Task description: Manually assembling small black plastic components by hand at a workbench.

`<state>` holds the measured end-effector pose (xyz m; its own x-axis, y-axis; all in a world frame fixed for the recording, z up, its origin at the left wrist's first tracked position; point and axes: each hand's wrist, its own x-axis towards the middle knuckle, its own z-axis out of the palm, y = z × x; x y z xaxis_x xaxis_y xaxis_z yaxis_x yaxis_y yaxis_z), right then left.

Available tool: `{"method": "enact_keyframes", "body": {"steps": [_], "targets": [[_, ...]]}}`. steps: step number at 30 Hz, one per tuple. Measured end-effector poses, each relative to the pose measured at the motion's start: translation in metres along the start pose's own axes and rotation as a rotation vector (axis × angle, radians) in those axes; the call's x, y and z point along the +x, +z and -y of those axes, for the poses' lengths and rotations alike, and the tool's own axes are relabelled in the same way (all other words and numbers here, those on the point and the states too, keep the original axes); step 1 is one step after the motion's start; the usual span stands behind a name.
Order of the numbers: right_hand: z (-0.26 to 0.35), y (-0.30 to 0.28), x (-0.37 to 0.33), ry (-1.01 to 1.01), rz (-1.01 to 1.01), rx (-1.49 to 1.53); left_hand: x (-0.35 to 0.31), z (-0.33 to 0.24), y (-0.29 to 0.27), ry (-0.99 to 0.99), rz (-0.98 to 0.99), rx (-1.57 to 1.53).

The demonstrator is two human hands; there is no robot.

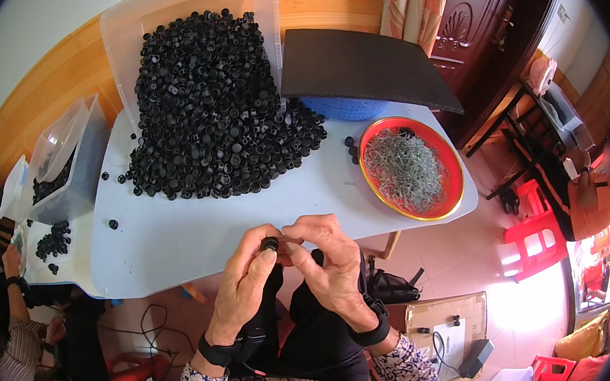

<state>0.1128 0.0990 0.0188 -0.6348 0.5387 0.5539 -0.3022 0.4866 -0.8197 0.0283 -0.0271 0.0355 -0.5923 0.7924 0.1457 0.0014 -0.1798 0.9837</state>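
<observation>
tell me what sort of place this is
Likely a room in a home doubling as a small workshop: a large heap of small round black plastic pieces and a red, yellow-rimmed round bowl of thin silvery pieces share a pale blue table, near a carved dark brown door.

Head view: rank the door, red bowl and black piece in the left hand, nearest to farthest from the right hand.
1. Black piece: in the left hand, just left of the right hand.
2. Red bowl: on the table, ahead and to the right.
3. Door: beyond the table, upper right.
</observation>
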Motion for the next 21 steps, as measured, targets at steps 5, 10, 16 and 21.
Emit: {"method": "enact_keyframes", "body": {"steps": [5, 10, 16, 21], "targets": [[-0.008, -0.004, -0.008, 0.222, -0.062, 0.247, -0.001, -0.001, -0.001, 0.064, 0.068, -0.017], [-0.001, -0.005, -0.011, 0.311, 0.002, 0.457, -0.003, -0.01, -0.001, 0.093, 0.112, 0.171], [-0.001, -0.015, -0.005, 0.157, 0.133, 0.284, -0.004, -0.007, 0.0, 0.171, 0.104, 0.225], [0.001, -0.024, 0.001, 0.079, 0.181, 0.186, -0.005, -0.008, 0.002, 0.142, 0.121, 0.297]]}}
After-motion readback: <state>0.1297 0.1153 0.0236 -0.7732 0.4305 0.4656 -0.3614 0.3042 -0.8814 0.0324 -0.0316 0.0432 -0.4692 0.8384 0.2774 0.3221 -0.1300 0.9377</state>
